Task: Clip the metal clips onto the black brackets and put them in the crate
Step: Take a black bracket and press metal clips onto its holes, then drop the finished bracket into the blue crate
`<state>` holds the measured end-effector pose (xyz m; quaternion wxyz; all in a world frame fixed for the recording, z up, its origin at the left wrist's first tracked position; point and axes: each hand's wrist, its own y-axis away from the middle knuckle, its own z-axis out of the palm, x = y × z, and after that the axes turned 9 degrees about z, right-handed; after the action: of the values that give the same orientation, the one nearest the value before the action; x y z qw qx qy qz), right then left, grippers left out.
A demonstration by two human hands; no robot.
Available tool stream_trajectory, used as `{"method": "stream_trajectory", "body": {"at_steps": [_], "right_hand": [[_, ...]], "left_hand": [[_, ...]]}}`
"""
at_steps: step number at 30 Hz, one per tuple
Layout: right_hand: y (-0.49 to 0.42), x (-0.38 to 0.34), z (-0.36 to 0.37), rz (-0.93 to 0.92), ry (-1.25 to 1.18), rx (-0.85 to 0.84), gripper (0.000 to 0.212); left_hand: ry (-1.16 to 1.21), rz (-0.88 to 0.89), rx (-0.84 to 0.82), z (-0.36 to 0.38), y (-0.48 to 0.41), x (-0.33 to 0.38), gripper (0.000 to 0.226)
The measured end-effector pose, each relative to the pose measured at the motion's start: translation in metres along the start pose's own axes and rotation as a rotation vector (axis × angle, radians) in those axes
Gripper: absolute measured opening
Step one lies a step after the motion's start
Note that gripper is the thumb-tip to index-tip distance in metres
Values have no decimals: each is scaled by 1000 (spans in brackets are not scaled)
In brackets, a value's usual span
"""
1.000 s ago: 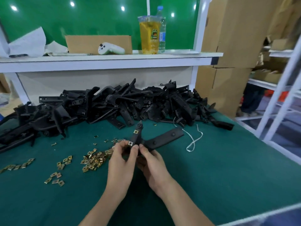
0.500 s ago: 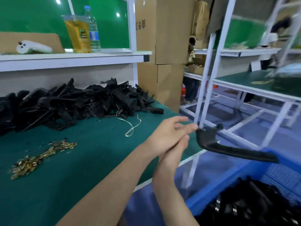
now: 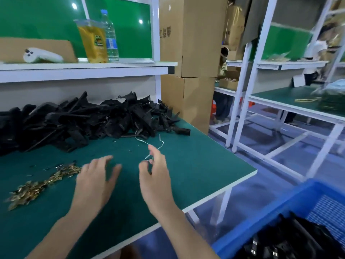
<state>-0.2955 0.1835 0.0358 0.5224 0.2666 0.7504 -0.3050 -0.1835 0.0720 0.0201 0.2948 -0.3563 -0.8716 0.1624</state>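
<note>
String [image 3: 142,140] just beyond right hand [image 3: 155,176], bracket pile [image 3: 93,120] behind; clips [image 3: 37,186] left, crate [image 3: 270,215] right.

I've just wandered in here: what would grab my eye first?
A big heap of black brackets sprawls along the back of the green table, with a scatter of gold metal clips at front left. The left hand and right hand hover empty over it, and a blue crate holding black parts sits low at right.

i see the black brackets [image 3: 84,120] heaped in a tangled pile at the back of the green table [image 3: 196,165]. the brass-coloured metal clips [image 3: 43,184] lie scattered loose in front, at left. the blue crate [image 3: 280,208] sits low at right, holding clipped brackets [image 3: 270,247].
</note>
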Motion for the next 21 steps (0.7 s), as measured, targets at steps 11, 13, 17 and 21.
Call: {"method": "stream_trajectory", "body": {"at_steps": [11,13,17,21], "right_hand": [[-48,5,140,-145,830,-301,62],[-59,9,163,-160,850,-302,63],[-82,13,200,-154,875,-347,63],[-101,10,227,-256,809,-445,53]], "left_hand": [[-345,-583,-264,-45,20,-153,113],[-337,-519,-283,-41,11,-154,109],[-276,-382,-270,-37,-9,-164,102],[-192,-262,-251,-31,-32,-182,89]]}}
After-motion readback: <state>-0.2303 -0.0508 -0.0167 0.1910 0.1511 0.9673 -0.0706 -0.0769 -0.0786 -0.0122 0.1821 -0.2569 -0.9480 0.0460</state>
